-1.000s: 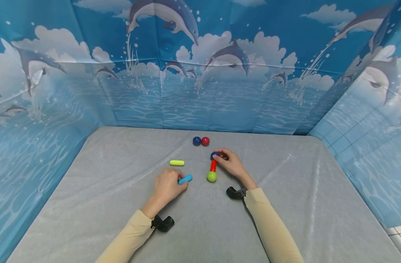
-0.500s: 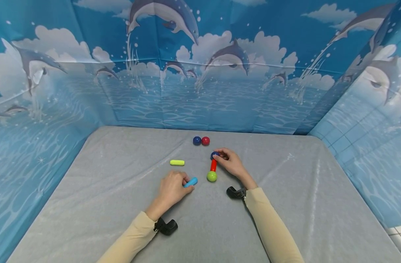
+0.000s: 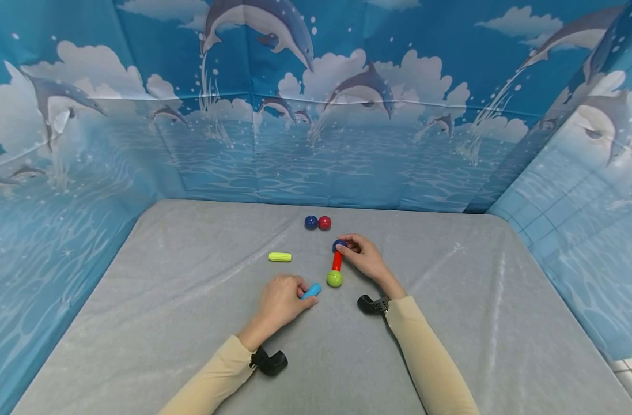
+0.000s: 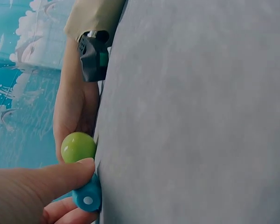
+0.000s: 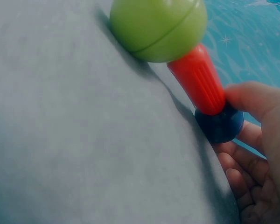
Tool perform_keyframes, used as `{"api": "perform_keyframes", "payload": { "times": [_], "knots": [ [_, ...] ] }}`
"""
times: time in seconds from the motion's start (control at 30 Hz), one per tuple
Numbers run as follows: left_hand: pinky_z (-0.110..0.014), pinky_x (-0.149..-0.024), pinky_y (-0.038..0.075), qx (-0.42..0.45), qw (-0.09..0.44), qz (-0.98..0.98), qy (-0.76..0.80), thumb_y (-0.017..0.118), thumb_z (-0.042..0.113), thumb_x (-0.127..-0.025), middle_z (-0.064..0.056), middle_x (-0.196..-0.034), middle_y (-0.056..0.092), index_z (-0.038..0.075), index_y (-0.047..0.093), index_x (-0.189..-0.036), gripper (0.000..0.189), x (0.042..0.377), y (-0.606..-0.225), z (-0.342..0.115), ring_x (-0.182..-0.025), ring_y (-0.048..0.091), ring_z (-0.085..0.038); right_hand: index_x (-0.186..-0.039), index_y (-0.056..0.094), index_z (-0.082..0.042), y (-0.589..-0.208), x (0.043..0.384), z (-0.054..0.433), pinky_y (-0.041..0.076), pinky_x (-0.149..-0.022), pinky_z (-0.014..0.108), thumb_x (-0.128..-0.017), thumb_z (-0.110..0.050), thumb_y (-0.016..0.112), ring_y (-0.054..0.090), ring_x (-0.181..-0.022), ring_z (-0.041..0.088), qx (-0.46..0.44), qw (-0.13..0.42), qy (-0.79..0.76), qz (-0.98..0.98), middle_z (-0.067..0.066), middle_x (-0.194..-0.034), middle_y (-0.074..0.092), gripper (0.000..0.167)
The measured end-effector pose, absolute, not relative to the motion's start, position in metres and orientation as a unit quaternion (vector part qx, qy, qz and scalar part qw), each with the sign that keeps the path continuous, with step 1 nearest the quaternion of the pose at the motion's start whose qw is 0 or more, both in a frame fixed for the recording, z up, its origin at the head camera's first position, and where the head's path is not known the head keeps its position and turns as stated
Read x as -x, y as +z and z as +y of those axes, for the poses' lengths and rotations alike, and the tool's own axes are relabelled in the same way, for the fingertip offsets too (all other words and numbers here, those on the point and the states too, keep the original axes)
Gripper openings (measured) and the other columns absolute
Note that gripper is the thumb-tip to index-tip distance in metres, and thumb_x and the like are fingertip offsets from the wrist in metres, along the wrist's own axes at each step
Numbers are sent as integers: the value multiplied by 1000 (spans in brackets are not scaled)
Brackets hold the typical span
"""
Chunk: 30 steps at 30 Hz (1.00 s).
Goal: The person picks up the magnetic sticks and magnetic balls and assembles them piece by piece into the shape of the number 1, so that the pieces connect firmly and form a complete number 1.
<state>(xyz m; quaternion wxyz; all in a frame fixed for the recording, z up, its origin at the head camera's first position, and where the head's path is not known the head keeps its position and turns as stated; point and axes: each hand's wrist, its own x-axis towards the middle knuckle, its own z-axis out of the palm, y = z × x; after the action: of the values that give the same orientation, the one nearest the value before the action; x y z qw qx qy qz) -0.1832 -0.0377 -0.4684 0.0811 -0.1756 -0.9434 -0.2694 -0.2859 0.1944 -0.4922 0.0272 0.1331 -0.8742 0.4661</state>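
Observation:
My left hand (image 3: 283,300) pinches a light blue rod (image 3: 312,290) between thumb and fingers, low over the grey cloth. In the left wrist view the end of the blue rod (image 4: 87,198) shows a pale dot. To its right, a red rod (image 3: 337,261) joins a green ball (image 3: 334,279) at the near end to a dark blue ball (image 3: 339,245) at the far end. My right hand (image 3: 364,256) holds this piece by the dark blue ball, thumb by the joint with the red rod (image 5: 198,79) in the right wrist view.
A yellow-green rod (image 3: 280,257) lies left of the joined piece. Farther back, another dark blue ball (image 3: 310,222) and a red ball (image 3: 324,223) sit side by side. A dolphin-print curtain (image 3: 316,144) rises behind the grey-covered table (image 3: 191,242).
My left hand has moved right and slightly nearer with the light blue rod, toward the green ball, and the rod has turned somewhat. My right hand and the joined piece stay in place.

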Motion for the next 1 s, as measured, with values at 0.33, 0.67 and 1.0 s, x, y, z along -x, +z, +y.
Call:
{"api": "perform_keyframes", "payload": {
  "times": [0.33,0.67,1.0],
  "knots": [
    [-22,-49,37,163,78,-941,-285,82,36,-72,13,-62,51,17,67,-75,24,178,-471,-28,-56,46,-2,-119,63,-7,-491,286,195,44,-82,37,-93,-27,63,54,-91,23,-134,28,468,-873,10,-105,61,33],
    [-23,-48,37,144,66,-946,-282,79,37,-75,14,-61,50,17,67,-76,24,179,-472,-21,-54,46,-2,-120,63,-9,-491,285,196,44,-83,37,-92,-28,63,55,-92,23,-131,27,471,-872,9,-107,61,33],
    [-23,-48,37,145,71,-946,-282,79,38,-75,14,-61,50,18,66,-76,24,181,-474,-17,-54,46,-2,-119,64,-8,-490,285,194,44,-82,37,-92,-27,64,55,-92,23,-131,29,473,-871,10,-106,62,33]
  ]
}}
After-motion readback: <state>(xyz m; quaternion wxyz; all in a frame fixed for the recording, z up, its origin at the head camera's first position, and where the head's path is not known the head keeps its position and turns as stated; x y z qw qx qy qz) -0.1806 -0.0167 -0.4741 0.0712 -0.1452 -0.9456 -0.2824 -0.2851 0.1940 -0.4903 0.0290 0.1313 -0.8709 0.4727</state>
